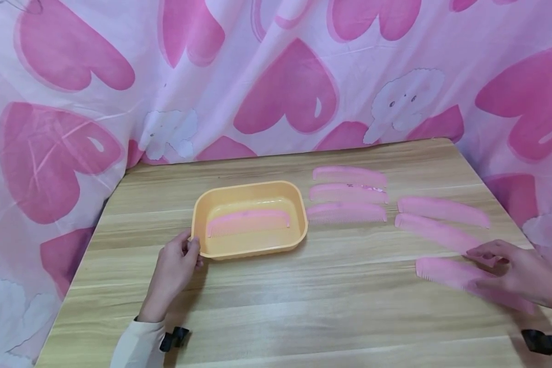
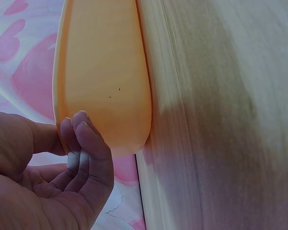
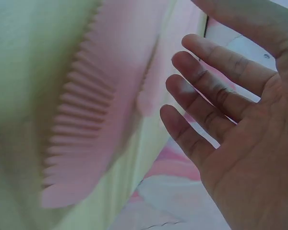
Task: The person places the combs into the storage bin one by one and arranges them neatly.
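At the left end of a yellow plastic tray (image 1: 247, 252), my left hand (image 1: 177, 263) pinches the rim between thumb and fingers, as the left wrist view also shows. One pink comb (image 1: 248, 217) lies inside that tray. On the right of the table, my right hand (image 1: 517, 271) hovers over the nearest pink comb (image 1: 446, 272). Its fingers (image 3: 197, 98) are spread and hold nothing in the right wrist view. The fingertips overlap the end of a second pink comb (image 1: 434, 231) in the head view; whether they touch it I cannot tell. Beyond it lies a third comb (image 1: 441, 208).
Right of the tray, three more pink combs lie in a stack of rows: a back one (image 1: 349, 175), a printed middle one (image 1: 345, 193) and a front one (image 1: 347, 212) near the tray's rim. A heart-patterned cloth (image 1: 285, 92) hangs behind the wooden table (image 1: 303, 312).
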Available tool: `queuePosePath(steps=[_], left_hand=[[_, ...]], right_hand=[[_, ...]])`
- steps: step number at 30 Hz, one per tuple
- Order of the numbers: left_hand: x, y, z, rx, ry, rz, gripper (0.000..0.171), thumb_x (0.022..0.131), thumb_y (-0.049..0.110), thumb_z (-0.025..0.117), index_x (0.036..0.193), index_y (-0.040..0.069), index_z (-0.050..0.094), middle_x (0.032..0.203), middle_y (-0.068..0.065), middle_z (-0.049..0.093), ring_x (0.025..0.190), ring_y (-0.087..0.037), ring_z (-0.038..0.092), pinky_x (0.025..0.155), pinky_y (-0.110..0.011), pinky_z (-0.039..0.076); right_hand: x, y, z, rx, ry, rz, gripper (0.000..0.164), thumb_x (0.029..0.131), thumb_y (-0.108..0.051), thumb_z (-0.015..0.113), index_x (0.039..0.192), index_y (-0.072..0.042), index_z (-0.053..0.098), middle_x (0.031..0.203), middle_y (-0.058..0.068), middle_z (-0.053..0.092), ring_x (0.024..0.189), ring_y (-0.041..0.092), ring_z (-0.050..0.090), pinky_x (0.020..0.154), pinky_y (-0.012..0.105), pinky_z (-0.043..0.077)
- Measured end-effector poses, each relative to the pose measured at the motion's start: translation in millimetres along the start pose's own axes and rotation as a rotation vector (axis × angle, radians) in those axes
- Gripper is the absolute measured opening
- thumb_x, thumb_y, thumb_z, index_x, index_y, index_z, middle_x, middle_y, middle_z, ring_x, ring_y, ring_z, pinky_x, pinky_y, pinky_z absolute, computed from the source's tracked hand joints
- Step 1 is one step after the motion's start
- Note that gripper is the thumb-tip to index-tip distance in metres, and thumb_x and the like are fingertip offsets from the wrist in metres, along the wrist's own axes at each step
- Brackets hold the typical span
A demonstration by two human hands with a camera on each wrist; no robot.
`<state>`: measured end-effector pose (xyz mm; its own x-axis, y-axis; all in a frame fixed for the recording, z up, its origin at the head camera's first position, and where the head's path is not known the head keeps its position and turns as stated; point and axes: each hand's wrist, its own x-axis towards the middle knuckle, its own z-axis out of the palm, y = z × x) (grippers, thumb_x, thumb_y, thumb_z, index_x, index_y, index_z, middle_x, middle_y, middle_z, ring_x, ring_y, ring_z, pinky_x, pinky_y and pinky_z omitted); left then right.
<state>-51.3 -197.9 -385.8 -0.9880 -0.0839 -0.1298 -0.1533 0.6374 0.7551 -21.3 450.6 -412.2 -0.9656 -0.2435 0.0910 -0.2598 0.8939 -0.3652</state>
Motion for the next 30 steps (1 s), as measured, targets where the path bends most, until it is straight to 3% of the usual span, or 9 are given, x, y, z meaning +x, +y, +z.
queuePosePath(steps=[5, 8, 13, 23, 30], left_hand=[[0.2, -0.4, -1.1, 0.006, 0.001, -0.013, 0.038, 0.108, 0.019, 0.042, 0.137, -0.002, 0.055, 0.079, -0.009, 0.062, 0.068, -0.018, 0.061, 0.055, -0.026, 0.048], [0.2, -0.5, -1.6, 0.002, 0.002, -0.014, 0.037, 0.108, 0.018, 0.042, 0.135, -0.002, 0.056, 0.079, -0.009, 0.062, 0.068, -0.018, 0.061, 0.055, -0.025, 0.048], [-0.3, -1.2, -2.3, 0.004, 0.009, -0.007, 0.034, 0.108, 0.018, 0.043, 0.131, -0.002, 0.058, 0.078, -0.009, 0.062, 0.068, -0.018, 0.061, 0.055, -0.025, 0.048], [0.7, -0.5, -1.6, 0.009, 0.007, 0.012, 0.036, 0.108, 0.017, 0.043, 0.134, -0.002, 0.057, 0.076, -0.008, 0.061, 0.067, -0.017, 0.06, 0.055, -0.025, 0.048], [1.3, -0.7, -0.7, 0.008, 0.005, 0.012, 0.034, 0.108, 0.016, 0.043, 0.132, -0.001, 0.058, 0.076, -0.009, 0.061, 0.067, -0.018, 0.061, 0.055, -0.025, 0.048]], right_hand=[[-7.2, 1.0, 5.2, -0.002, -0.018, 0.044, 0.059, 0.055, -0.028, 0.1, 0.103, -0.006, 0.075, 0.091, -0.01, 0.066, 0.082, -0.016, 0.048, 0.063, 0.004, 0.039], [-8.2, 2.2, 8.4, 0.042, -0.013, 0.05, 0.056, 0.055, -0.024, 0.1, 0.102, -0.006, 0.075, 0.093, -0.01, 0.068, 0.087, -0.019, 0.048, 0.066, 0.001, 0.038], [-5.9, 1.2, 12.8, 0.061, -0.03, 0.032, 0.051, 0.058, -0.018, 0.099, 0.1, -0.003, 0.074, 0.089, 0.0, 0.071, 0.083, -0.016, 0.052, 0.065, 0.002, 0.04], [10.5, -10.7, 22.1, 0.051, 0.066, -0.143, 0.046, 0.055, -0.004, 0.097, 0.095, -0.006, 0.074, 0.086, -0.014, 0.064, 0.075, -0.006, 0.052, 0.063, 0.008, 0.04], [17.6, -18.3, 21.6, 0.065, 0.015, -0.099, 0.047, 0.061, -0.011, 0.097, 0.102, -0.005, 0.075, 0.089, -0.008, 0.065, 0.08, -0.006, 0.053, 0.066, 0.006, 0.041]])
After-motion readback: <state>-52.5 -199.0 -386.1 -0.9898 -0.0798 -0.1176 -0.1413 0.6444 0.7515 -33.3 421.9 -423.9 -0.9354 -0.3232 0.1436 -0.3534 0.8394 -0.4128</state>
